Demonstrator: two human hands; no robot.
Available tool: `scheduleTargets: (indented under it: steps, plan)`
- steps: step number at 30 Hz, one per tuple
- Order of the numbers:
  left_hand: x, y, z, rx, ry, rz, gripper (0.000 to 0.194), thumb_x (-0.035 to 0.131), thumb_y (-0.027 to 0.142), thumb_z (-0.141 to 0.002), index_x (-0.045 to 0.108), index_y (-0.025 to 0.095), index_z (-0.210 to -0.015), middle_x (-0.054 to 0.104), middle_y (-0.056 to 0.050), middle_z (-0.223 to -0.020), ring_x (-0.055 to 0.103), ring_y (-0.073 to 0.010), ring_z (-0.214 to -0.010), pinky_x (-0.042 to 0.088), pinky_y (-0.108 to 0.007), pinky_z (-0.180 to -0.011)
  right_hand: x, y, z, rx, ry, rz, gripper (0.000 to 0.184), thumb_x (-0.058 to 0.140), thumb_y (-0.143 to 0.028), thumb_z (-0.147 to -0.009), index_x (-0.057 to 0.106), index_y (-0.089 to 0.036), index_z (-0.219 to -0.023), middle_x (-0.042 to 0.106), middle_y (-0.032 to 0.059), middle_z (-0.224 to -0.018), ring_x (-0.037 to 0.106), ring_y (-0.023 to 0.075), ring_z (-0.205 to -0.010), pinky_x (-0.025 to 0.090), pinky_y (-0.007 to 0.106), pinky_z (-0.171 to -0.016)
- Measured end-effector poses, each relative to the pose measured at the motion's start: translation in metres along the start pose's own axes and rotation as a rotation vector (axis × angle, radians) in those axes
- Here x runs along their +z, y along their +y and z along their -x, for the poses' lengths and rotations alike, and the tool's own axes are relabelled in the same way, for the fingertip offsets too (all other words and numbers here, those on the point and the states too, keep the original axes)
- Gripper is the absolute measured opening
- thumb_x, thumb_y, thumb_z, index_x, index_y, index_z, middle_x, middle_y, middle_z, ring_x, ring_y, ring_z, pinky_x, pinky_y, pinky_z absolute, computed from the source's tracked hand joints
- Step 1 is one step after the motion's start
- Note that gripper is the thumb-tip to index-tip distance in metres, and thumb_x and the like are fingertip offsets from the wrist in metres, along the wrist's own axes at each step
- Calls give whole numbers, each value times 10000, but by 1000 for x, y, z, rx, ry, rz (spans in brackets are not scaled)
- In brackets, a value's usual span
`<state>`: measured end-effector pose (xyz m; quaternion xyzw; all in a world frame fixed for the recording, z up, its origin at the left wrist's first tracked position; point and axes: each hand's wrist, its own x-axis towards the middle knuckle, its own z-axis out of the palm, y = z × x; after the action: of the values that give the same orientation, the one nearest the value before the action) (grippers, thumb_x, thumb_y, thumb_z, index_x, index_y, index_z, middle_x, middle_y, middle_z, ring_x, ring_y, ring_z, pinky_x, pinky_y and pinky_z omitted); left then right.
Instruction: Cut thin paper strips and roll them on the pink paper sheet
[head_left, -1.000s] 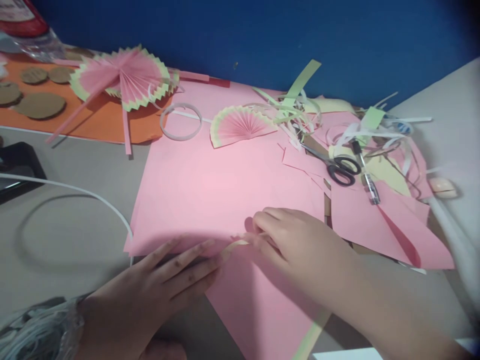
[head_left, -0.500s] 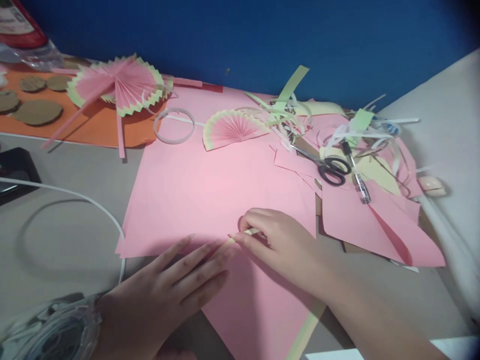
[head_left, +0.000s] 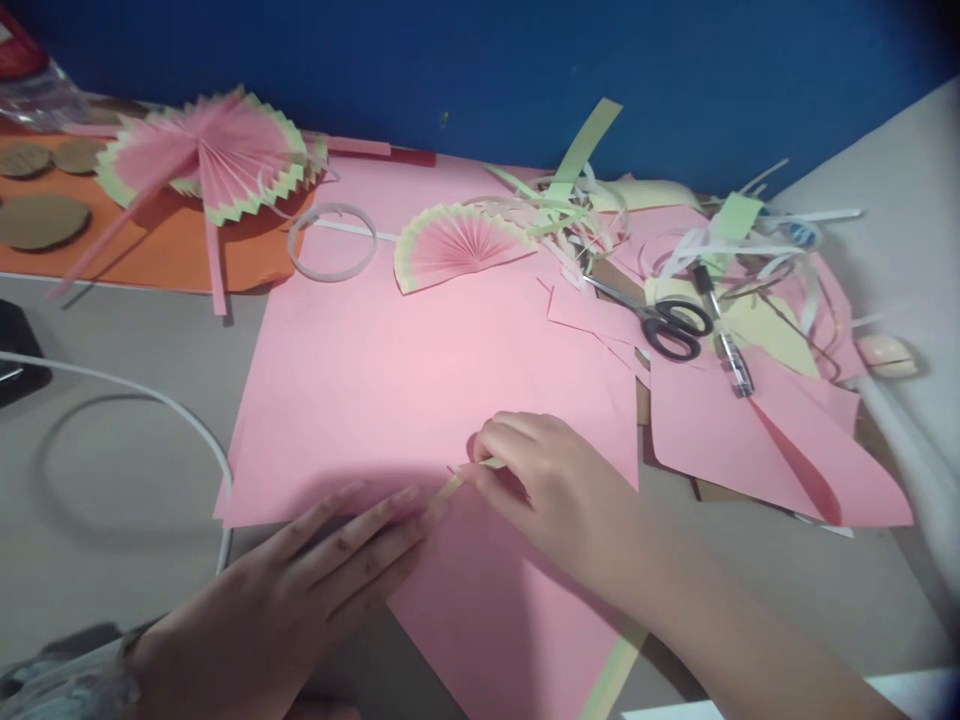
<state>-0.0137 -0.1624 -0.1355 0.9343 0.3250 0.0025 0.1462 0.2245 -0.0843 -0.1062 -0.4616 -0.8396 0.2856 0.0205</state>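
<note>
left hand lies open and flat, fingertips at the pale strip edging the pink sheet; right hand pinches that strip between thumb and fingers. the sheet stretches toward the person, over the desk. even pressure along a straight edge should give a crisp crease.

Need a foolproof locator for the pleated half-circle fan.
Below the blue wall lies pink paper. Toward its far side, right of the pale ring, sits the half-circle fan. Unlike the bigger fan at left, it has no long pink strips.
</note>
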Motion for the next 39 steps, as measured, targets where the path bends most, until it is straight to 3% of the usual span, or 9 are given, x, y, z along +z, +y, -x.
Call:
scheduleTargets:
  steps: [4, 10, 18, 33, 39]
  plan:
    - [0, 0, -1, 8, 44, -22, 822, 377, 669, -808, 132, 229, -1457, 354, 43, -1466, 100, -151, -1403, -33, -303, -1137, 2, 0, 0, -9, 3, 11, 177, 450, -196, -918, 513, -167, -756, 537, -8, -756, 478, 136, -733, 335, 291, -689]
    - [0, -1, -2, 21, 94, -2, 901, 416, 660, -802, 27, 190, -1465, 270, 17, -1500, 49, -142, -1411, -24, -309, -1134, 2, -1, -1, 4, 3, 13, 172, 465, -180, -909, 505, -168, -743, 538, -14, -741, 478, 131, -718, 334, 289, -682]
    - [1, -1, -1, 22, 76, -4, 894, 416, 676, -788, 93, 194, -1469, 257, 2, -1507, 77, -165, -1409, -12, -334, -1136, 5, 2, -1, -15, 28, 20, 184, 473, -193, -906, 486, -173, -723, 529, -18, -719, 473, 128, -704, 329, 288, -675]
    - [0, -1, -2, 33, 69, -5, 935, 426, 675, -783, 37, 181, -1474, 251, -5, -1511, 90, -175, -1405, -8, -357, -1137, 6, 2, -1, -29, 31, 35, 189, 482, -200, -904, 474, -172, -717, 519, -24, -712, 463, 120, -696, 321, 283, -666]
    - [-8, -2, -15, 89, 18, -84, 915, 327, 725, -788, 168, 126, -1461, 199, -62, -1527, 127, -219, -1399, 11, -385, -1133, 7, 2, -1, -38, 35, 46, 171, 478, -198, -904, 490, -169, -735, 532, -13, -740, 471, 127, -715, 325, 288, -682]
